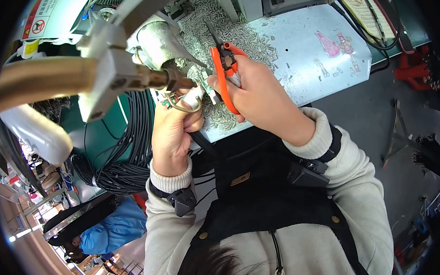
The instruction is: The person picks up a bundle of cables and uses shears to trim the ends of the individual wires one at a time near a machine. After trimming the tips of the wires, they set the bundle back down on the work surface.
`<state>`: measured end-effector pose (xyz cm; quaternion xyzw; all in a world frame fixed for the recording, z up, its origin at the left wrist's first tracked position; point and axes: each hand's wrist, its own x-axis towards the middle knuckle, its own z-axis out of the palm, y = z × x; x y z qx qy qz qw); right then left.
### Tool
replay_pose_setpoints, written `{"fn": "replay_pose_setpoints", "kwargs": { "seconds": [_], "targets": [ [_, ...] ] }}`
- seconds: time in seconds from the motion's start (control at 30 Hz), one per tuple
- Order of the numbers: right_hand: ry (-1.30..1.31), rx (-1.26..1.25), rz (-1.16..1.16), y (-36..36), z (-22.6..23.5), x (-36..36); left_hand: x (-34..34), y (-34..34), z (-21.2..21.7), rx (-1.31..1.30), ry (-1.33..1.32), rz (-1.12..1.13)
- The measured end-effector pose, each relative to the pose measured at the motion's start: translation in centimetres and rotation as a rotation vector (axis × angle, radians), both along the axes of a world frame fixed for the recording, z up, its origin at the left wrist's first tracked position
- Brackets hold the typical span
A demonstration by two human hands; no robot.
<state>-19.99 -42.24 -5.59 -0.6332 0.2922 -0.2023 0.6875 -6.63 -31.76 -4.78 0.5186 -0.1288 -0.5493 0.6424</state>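
Right hand (pixel 254 92), orange cutters (pixel 224 69) pointing up-left

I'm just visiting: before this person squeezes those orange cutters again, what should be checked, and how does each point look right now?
1. Right hand grips the orange cutters firmly: ok.
2. Left hand holds the small green circuit board steady: ok.
3. Cutter tips sit on the board: cannot tell, too small.
4. Left fingers clear of the blades: cannot tell.
5. Black cable bundle away from the cutters: ok.
6. Cut metal bits litter the white work surface: not ok.
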Motion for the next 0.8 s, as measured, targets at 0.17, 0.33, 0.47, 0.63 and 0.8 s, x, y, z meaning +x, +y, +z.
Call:
{"fn": "replay_pose_setpoints", "kwargs": {
  "seconds": [0.17,0.33,0.47,0.63,0.8],
  "targets": [
    [-0.056,-0.118,-0.033,0.0,-1.0,0.2,-0.7,-0.2,0.3,-0.025,-0.071,0.017],
    [-0.053,-0.113,-0.038,0.0,-0.7,0.1,-0.8,-0.2,0.5,-0.017,-0.106,0.032],
    [-0.064,-0.126,-0.042,0.1,-0.6,0.2,-0.7,-0.3,0.4,-0.01,-0.106,0.044],
    [-0.098,-0.121,-0.014,0.2,-0.8,-0.3,-1.1,0.1,1.0,0.026,-0.142,0.016],
    [-0.155,0.187,0.025,1.3,0.0,-1.7,-2.0,2.2,1.4,-0.112,0.111,-0.04]
  ]
}}
